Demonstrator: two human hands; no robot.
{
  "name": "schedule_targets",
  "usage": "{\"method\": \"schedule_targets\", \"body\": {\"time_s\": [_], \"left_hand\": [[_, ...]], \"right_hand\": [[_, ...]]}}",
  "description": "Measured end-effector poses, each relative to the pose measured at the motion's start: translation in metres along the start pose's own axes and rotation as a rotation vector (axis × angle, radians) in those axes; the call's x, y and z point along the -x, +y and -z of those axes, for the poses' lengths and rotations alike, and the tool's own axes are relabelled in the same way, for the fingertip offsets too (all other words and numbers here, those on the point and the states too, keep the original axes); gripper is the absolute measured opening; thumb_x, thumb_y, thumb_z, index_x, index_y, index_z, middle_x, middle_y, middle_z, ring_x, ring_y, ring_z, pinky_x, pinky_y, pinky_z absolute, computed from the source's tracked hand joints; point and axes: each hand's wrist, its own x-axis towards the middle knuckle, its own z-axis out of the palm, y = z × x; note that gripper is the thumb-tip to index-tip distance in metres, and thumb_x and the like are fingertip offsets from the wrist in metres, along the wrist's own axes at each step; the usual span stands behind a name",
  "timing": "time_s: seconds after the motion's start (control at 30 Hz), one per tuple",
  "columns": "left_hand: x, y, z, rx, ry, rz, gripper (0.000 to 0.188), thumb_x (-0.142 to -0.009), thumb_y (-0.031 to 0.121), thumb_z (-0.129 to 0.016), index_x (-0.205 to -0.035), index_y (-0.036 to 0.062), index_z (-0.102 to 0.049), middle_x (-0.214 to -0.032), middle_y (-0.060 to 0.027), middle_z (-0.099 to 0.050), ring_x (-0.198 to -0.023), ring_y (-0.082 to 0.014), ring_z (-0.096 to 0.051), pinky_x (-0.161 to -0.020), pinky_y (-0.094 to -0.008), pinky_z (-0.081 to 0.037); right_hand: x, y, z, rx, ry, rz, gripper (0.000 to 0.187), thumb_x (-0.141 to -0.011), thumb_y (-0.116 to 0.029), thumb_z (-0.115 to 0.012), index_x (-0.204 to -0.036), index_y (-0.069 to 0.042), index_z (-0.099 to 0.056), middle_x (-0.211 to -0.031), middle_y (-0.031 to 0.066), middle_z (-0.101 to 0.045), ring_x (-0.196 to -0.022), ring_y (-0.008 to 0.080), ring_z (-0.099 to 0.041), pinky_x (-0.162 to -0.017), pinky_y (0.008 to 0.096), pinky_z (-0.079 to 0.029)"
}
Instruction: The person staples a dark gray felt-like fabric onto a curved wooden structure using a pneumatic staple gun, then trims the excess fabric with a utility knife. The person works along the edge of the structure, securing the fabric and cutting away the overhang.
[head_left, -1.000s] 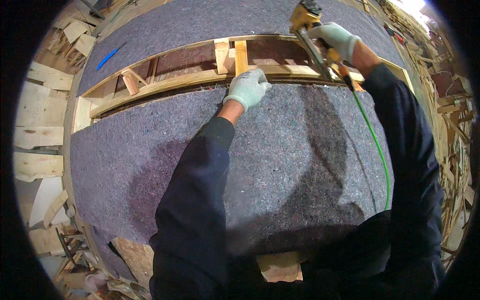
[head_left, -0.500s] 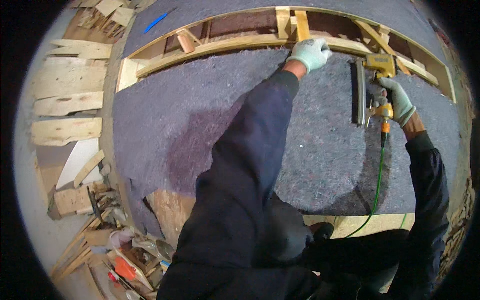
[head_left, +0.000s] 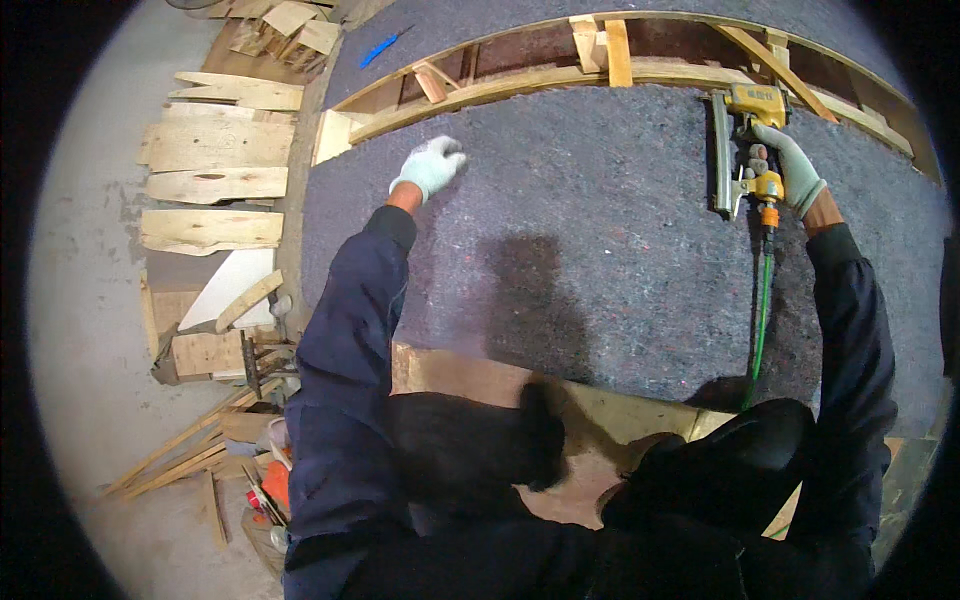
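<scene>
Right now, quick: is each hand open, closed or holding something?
Left hand: loosely curled, nothing visible in it; whether it is fully closed cannot be told.
Right hand: closed, holding the air tool.

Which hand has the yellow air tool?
The right hand: it grips the yellow air tool; the left hand, above the grey felt, shows nothing held.

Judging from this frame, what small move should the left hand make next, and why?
Perhaps the left hand should reach up and steady the wooden frame: it shows nothing in its grasp and is near the frame's left end, while the right hand is occupied with the yellow nail gun close to the near rail.
</scene>
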Motion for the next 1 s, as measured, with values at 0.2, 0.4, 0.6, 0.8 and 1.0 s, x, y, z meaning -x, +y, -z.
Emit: {"method": "schedule_targets", "body": {"time_s": [0.2,0.4,0.6,0.8,1.0], "left_hand": [[-0.011,-0.036,-0.028,0.004,0.131,0.087,0.047,-0.090,0.040,-0.059,-0.125,0.0100,-0.065,-0.126,-0.0183,-0.065,-0.122,-0.0354,-0.058,-0.104,-0.0425,-0.045],[-0.060,-0.079,-0.034,-0.054,0.291,0.041,0.058,-0.091,0.044,-0.057,-0.137,0.0099,-0.056,-0.139,-0.0193,-0.056,-0.129,-0.0366,-0.052,-0.109,-0.0436,-0.040],[-0.107,-0.125,-0.024,0.093,0.214,-0.118,0.051,-0.089,0.047,-0.060,-0.127,0.0131,-0.065,-0.129,-0.0188,-0.064,-0.121,-0.0341,-0.059,-0.102,-0.0430,-0.045],[-0.132,-0.139,-0.024,0.233,0.228,-0.372,0.032,-0.087,0.032,-0.068,-0.106,0.0070,-0.069,-0.107,-0.0159,-0.069,-0.105,-0.0336,-0.064,-0.091,-0.0423,-0.049],[-0.122,-0.142,-0.026,0.212,0.340,-0.526,0.025,-0.089,0.027,-0.067,-0.103,0.0068,-0.066,-0.104,-0.0146,-0.065,-0.101,-0.0341,-0.063,-0.088,-0.0427,-0.049]], "right_hand": [[-0.006,0.005,0.014,0.118,-0.039,0.105,0.018,-0.101,-0.029,-0.058,-0.100,-0.011,-0.055,-0.068,-0.0037,-0.053,-0.054,0.0091,-0.053,-0.058,0.0290,-0.056],[-0.009,0.015,0.013,0.170,0.006,0.191,0.018,-0.101,-0.028,-0.058,-0.105,-0.011,-0.056,-0.074,-0.0001,-0.058,-0.057,0.0106,-0.054,-0.054,0.0240,-0.050],[0.016,0.034,-0.044,0.298,0.265,0.307,0.017,-0.100,-0.030,-0.058,-0.098,-0.013,-0.055,-0.065,-0.0052,-0.052,-0.053,0.0090,-0.054,-0.050,0.0246,-0.051],[0.030,0.057,-0.110,0.364,0.468,0.341,0.018,-0.098,-0.026,-0.060,-0.098,-0.008,-0.059,-0.065,-0.0045,-0.054,-0.051,0.0079,-0.051,-0.049,0.0232,-0.046],[0.035,0.072,-0.143,0.540,0.643,0.355,0.019,-0.096,-0.027,-0.060,-0.099,-0.008,-0.059,-0.065,-0.0028,-0.054,-0.051,0.0110,-0.051,-0.049,0.0287,-0.044]]}}
